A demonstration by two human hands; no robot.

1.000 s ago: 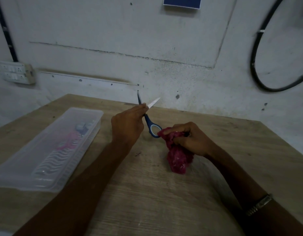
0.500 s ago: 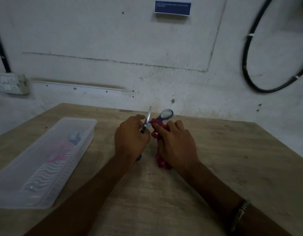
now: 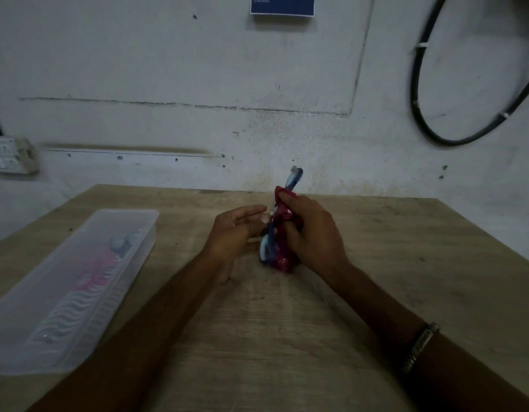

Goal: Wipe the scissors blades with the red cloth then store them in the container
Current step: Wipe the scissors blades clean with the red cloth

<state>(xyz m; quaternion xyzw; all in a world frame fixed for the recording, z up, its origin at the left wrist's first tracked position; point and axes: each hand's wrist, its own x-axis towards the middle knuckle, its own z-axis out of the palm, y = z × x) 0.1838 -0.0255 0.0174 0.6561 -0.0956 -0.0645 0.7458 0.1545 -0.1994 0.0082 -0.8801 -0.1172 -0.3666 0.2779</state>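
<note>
At the centre of the frame, the right hand (image 3: 312,233) is gripping the crumpled red cloth (image 3: 282,233) around the blue-handled metal scissors (image 3: 267,248). The left hand (image 3: 233,230) is lying beside them with straight, relaxed fingers, holding nothing.

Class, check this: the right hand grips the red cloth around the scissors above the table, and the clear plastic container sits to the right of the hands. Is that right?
Not quite. The head view shows the clear plastic container to the left of the hands, not the right. The rest holds: the right hand grips the red cloth around the scissors above the table.
</note>
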